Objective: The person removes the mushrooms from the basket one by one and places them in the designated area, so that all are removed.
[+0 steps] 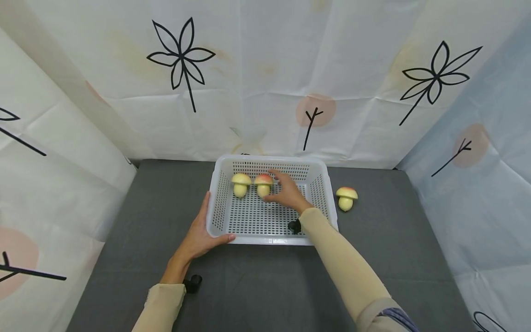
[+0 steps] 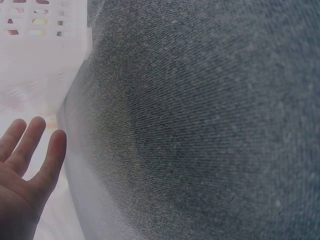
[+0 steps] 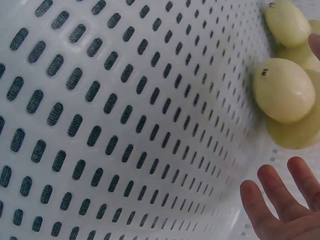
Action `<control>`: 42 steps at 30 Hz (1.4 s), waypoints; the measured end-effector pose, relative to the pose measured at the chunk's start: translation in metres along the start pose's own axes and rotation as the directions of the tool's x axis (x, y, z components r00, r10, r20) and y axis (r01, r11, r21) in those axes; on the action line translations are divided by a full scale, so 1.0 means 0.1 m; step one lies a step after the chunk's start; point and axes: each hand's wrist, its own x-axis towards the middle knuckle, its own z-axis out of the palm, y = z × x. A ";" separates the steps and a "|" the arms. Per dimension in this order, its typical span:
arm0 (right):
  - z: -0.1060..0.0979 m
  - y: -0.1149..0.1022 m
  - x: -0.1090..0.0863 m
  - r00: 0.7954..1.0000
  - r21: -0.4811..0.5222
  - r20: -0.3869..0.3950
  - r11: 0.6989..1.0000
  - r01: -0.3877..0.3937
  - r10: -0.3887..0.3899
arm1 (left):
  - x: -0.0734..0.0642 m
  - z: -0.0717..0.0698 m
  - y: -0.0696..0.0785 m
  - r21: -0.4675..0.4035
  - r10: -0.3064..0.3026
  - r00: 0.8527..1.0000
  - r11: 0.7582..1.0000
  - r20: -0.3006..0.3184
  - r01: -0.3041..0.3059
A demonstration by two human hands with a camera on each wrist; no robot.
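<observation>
A white perforated plastic basket (image 1: 269, 240) holds two toy mushrooms. The yellow-capped mushroom (image 1: 240, 185) lies to the left of the red-and-yellow-capped mushroom (image 1: 263, 185). My right hand (image 1: 286, 191) is inside the basket beside the red-capped one, thumb near its stem and fingers near its cap. In the right wrist view its visible fingers (image 3: 280, 192) are extended, apart from the pale mushroom stem (image 3: 285, 91). My left hand (image 1: 203, 235) rests against the basket's front left corner, thumb along the front rim. Its fingers (image 2: 30, 142) look straight in the left wrist view.
Another red-and-yellow-capped mushroom (image 1: 346, 198) lies on the dark grey table (image 1: 257, 286), right of the basket. White patterned cloth (image 1: 265, 69) hangs behind the table and along both sides. A small black device (image 1: 192, 283) sits at the left wrist.
</observation>
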 end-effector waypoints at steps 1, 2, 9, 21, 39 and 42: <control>0.01 0.01 0.01 1.000 -0.009 0.002 1.000 0.001 -0.001 | 0.00 0.00 0.00 -0.001 0.002 1.000 1.000 0.000 -0.002; 0.02 0.01 0.01 1.000 -0.018 0.004 1.000 0.001 -0.001 | 0.00 0.00 0.00 -0.002 0.003 1.000 1.000 0.001 -0.003; 0.02 0.00 0.02 1.000 -0.077 0.008 0.997 -0.001 0.002 | 0.00 -0.01 -0.01 -0.003 0.002 1.000 1.000 0.004 -0.002; 0.07 -0.01 0.08 0.999 -0.136 -0.001 0.990 -0.033 0.034 | 0.03 0.01 -0.19 -0.006 0.005 1.000 1.000 -0.007 -0.005; 0.18 -0.06 0.12 0.998 -0.237 -0.052 0.970 -0.052 0.041 | 0.00 -0.01 -0.02 0.023 -0.003 1.000 1.000 0.001 0.003; 0.19 -0.06 0.12 0.997 -0.252 -0.061 0.966 -0.057 0.043 | 0.00 -0.01 -0.01 0.026 -0.001 1.000 1.000 0.000 0.001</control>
